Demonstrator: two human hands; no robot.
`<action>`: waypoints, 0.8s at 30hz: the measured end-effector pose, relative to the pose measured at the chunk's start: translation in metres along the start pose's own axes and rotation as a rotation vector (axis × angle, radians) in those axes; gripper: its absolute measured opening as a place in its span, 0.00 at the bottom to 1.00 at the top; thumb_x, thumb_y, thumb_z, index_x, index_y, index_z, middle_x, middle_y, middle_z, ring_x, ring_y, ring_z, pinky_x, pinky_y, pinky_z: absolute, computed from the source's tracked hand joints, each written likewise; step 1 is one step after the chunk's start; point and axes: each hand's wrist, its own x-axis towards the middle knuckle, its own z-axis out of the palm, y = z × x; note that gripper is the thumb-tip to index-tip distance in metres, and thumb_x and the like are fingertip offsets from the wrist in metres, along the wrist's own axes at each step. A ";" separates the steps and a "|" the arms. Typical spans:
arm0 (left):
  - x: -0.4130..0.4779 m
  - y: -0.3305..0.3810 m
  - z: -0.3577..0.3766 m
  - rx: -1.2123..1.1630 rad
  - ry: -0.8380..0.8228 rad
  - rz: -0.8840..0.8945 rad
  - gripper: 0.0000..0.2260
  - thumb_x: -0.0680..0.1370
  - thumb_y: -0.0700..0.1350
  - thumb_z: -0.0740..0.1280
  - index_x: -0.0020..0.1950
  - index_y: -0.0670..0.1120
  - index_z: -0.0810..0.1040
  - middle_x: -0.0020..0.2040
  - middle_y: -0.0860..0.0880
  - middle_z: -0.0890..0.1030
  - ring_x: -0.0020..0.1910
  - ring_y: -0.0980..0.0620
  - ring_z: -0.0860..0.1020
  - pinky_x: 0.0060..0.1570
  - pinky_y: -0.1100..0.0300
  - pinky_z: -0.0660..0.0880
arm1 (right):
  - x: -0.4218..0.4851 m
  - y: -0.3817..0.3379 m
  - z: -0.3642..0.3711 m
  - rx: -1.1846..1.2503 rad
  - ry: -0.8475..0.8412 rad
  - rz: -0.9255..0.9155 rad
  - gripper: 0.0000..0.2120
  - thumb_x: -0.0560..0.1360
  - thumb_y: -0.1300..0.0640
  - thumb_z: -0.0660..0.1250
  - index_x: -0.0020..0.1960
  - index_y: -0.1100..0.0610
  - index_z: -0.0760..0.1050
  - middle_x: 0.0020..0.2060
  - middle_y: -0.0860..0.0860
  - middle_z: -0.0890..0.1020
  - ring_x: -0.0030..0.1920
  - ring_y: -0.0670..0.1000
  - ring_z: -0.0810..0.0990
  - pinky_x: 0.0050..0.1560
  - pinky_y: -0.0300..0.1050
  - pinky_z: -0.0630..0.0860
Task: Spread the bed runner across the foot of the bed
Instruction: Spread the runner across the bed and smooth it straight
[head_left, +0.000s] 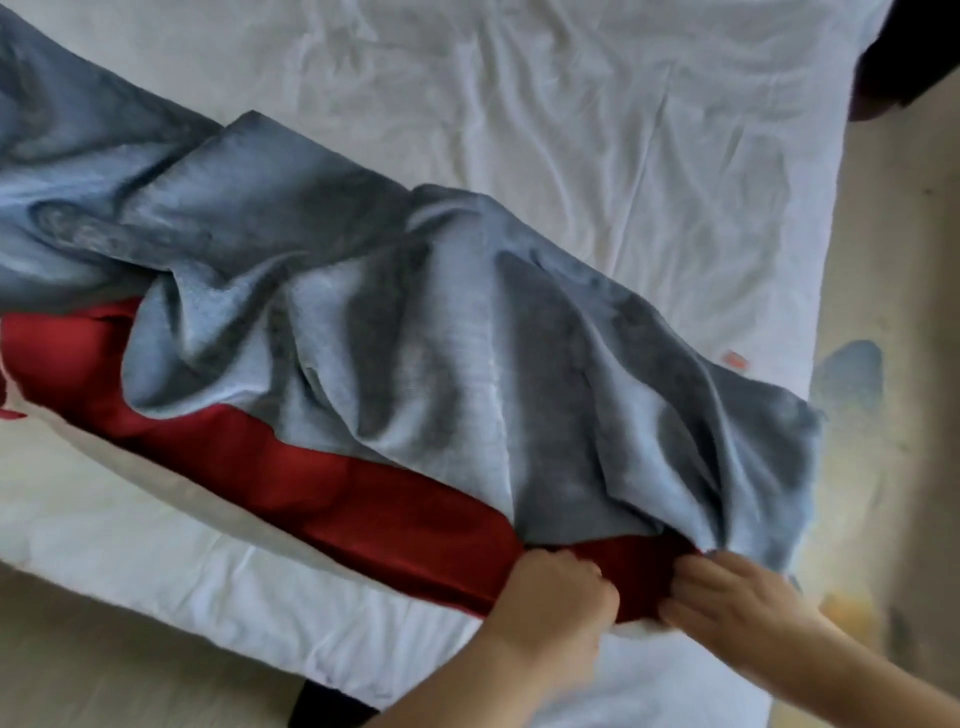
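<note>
A red bed runner (311, 467) lies as a long band across the white bed (571, 130), running from the left edge to the lower right. A crumpled grey-blue blanket (415, 338) covers much of its upper side and its right end. My left hand (558, 597) is closed on the runner's red cloth near its right end. My right hand (737, 597) grips the red cloth just to the right, at the blanket's hem. The runner's far right tip is hidden under the blanket and my hands.
The bed's right edge (826, 291) drops to a beige floor (909, 234). A dark piece of furniture (904, 52) stands at the top right corner. A dark bed leg (322, 706) shows below the bed's near edge. A small orange tag (735, 359) lies on the sheet.
</note>
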 end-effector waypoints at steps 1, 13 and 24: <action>-0.004 0.002 0.003 0.018 -0.014 0.019 0.15 0.47 0.53 0.75 0.26 0.51 0.74 0.26 0.54 0.73 0.24 0.56 0.73 0.27 0.64 0.55 | -0.007 -0.008 0.003 -0.005 -0.010 0.023 0.25 0.82 0.61 0.50 0.34 0.53 0.80 0.32 0.49 0.79 0.36 0.52 0.82 0.38 0.44 0.79; 0.000 0.024 -0.008 0.092 -0.050 0.158 0.16 0.48 0.45 0.77 0.26 0.52 0.71 0.25 0.54 0.71 0.22 0.55 0.71 0.25 0.65 0.57 | -0.018 -0.048 -0.009 -0.035 -0.033 0.653 0.08 0.69 0.62 0.61 0.35 0.54 0.76 0.31 0.49 0.75 0.34 0.54 0.76 0.34 0.45 0.66; 0.038 0.025 -0.034 0.062 0.134 0.293 0.15 0.72 0.55 0.60 0.31 0.48 0.77 0.29 0.51 0.76 0.29 0.48 0.76 0.25 0.61 0.68 | -0.063 -0.072 -0.041 0.183 0.225 0.969 0.10 0.73 0.57 0.63 0.48 0.54 0.83 0.44 0.49 0.83 0.43 0.51 0.81 0.31 0.44 0.78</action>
